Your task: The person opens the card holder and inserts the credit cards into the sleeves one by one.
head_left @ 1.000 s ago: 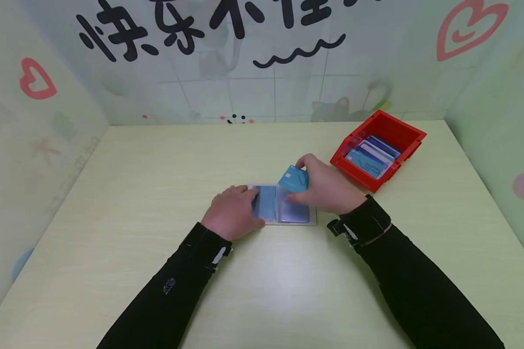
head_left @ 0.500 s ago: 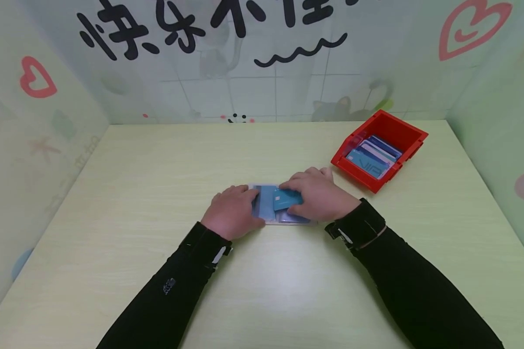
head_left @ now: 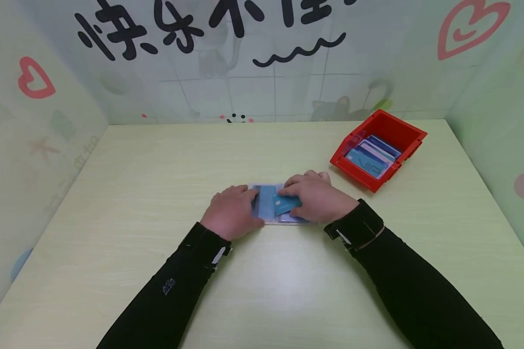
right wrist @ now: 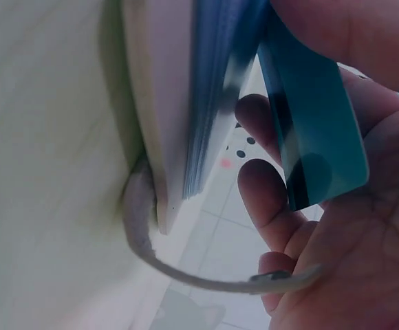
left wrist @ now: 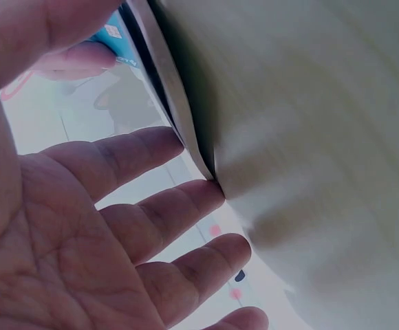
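An open card holder [head_left: 269, 223] with clear sleeves lies on the table, a light-blue card [head_left: 267, 202] showing in its left half. My left hand [head_left: 232, 211] holds that half, thumb near its front edge; in the left wrist view, fingertips meet the edge of the cover [left wrist: 179, 103]. Between thumb and fingers, my right hand [head_left: 318, 198] pinches a teal bank card [head_left: 285, 204], tilted over the right half's sleeves. The right wrist view shows this card's dark stripe close beside the stacked sleeves [right wrist: 213, 89]; its far end is hidden by the thumb.
A red bin [head_left: 399, 125] holding several cards [head_left: 368, 164] stands at the back right, beyond my right hand. A strap with a snap [right wrist: 206, 280] curves out from the cover toward my right palm. Printed walls border the table [head_left: 157, 165] at the back and sides.
My right hand has lowered the teal card from above the holder down onto the right half's sleeves, then turned it slightly. The left hand stays in place.
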Demonstrator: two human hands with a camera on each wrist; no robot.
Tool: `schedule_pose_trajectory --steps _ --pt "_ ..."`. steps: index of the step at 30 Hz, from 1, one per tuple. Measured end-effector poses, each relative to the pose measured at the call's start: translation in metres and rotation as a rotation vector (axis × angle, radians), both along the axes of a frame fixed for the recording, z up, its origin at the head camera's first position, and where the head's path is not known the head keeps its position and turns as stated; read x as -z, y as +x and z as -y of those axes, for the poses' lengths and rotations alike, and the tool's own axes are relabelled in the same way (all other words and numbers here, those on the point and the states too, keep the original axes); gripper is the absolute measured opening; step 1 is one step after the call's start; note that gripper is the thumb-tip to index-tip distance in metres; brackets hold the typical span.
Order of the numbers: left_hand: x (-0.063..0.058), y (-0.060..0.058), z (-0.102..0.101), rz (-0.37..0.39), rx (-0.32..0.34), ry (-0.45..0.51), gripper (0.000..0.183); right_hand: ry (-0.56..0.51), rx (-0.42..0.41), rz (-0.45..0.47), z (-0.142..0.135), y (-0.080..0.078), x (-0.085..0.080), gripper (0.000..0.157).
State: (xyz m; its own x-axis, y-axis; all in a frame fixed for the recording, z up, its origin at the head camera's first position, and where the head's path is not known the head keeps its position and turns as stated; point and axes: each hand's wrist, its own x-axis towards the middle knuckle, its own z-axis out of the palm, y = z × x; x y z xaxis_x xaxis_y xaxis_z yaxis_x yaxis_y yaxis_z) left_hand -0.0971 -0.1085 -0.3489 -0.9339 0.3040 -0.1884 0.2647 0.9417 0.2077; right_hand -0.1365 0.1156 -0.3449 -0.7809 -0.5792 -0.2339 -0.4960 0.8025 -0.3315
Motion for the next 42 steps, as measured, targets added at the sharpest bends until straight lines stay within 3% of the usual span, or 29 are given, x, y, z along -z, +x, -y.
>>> schedule_pose_trajectory --steps 18,27,42 --pt "-0.001 0.000 0.000 0.006 0.004 -0.002 0.075 0.023 -0.044 -0.059 0.008 0.008 0.005 0.063" --pt "0.000 0.000 0.000 -0.004 0.002 -0.006 0.075 0.030 -0.135 -0.134 0.008 0.012 0.002 0.057" --pt "0.000 -0.001 0.002 -0.005 0.013 0.001 0.074 -0.010 -0.153 -0.053 0.010 0.017 0.000 0.049"
